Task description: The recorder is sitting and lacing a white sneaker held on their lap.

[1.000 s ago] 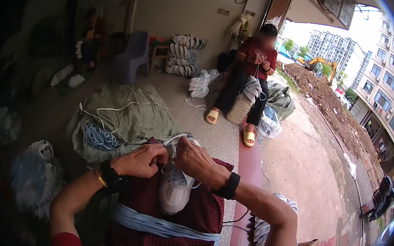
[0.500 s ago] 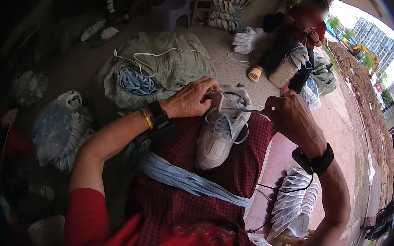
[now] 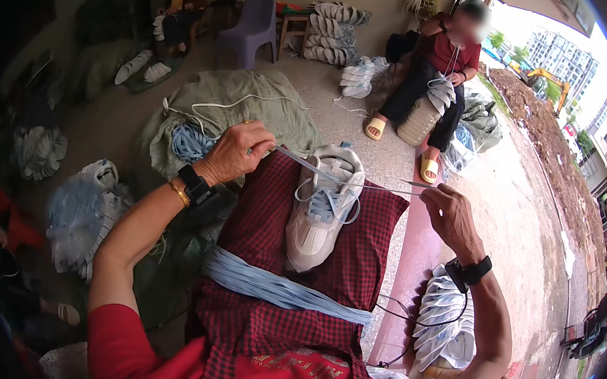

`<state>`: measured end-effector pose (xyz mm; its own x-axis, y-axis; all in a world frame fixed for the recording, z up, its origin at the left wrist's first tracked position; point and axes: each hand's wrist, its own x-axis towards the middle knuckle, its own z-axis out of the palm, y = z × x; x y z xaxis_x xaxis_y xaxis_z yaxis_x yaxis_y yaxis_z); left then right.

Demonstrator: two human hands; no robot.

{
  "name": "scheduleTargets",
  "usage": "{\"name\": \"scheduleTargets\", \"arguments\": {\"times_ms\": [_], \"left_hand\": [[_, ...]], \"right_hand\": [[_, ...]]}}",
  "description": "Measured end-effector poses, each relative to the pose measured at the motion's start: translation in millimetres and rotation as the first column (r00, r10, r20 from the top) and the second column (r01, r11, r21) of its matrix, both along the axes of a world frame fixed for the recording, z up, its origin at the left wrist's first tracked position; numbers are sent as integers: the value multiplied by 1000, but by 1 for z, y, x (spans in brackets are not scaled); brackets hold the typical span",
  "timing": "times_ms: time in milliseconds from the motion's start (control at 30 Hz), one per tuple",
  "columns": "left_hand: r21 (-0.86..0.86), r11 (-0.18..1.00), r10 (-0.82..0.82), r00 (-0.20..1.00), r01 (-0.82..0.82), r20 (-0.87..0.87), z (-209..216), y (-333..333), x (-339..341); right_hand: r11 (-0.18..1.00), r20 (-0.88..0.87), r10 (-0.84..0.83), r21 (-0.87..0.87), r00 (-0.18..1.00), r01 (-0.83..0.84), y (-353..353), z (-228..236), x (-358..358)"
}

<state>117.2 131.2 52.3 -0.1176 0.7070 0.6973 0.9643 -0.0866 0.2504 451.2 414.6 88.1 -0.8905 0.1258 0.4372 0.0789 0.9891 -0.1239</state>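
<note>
A white sneaker (image 3: 312, 238) with pale blue laces (image 3: 323, 205) sits on my lap, toe toward me, on a red-and-black checked apron (image 3: 376, 259). My left hand (image 3: 237, 150), left of the shoe's opening, pinches one end of a flat pale lace (image 3: 295, 157). From there the lace runs across the shoe's tongue to my right hand (image 3: 456, 221), which is closed on it at the right. A thin pointed end sticks out leftward from those right fingers; its kind is too small to tell. Across my thighs lies a bundle of light blue laces (image 3: 278, 285).
Sacks (image 3: 247, 96) and a blue lace coil (image 3: 191, 143) lie ahead. Stacked shoe uppers (image 3: 443, 321) stand at my right, more (image 3: 84, 208) at my left. A seated person (image 3: 426, 78) handles uppers ahead right; another (image 3: 178, 12) sits far left, near a purple chair (image 3: 252, 29).
My hands have moved apart, the left away from the shoe's opening and the right outward, with the lace stretched between them. The whole view has shifted slightly.
</note>
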Motion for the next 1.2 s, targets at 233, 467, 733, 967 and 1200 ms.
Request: {"name": "scheduleTargets", "arguments": {"times_ms": [233, 467, 733, 967, 1200], "left_hand": [[-83, 980, 189, 978, -181, 92, -8, -22, -27], [-69, 991, 117, 990, -112, 77, -24, -22, -37], [-118, 983, 98, 944, -142, -314, -9, -42, -33], [-100, 962, 195, 895, -255, -401, -28, -61, -67], [-45, 911, 373, 867, -409, -329, -36, -95, -112]], "right_hand": [[996, -6, -39, -85, 999, 38, 16, -20, -10], [997, -83, -81, -5, 993, 81, 44, -33, 12], [975, -144, -218, 14, 965, 222, 59, -24, 37], [936, -125, -339, 56, 932, 348, 70, -21, 43], [893, -364, -416, 12, 833, 451, 49, -22, 55]]}}
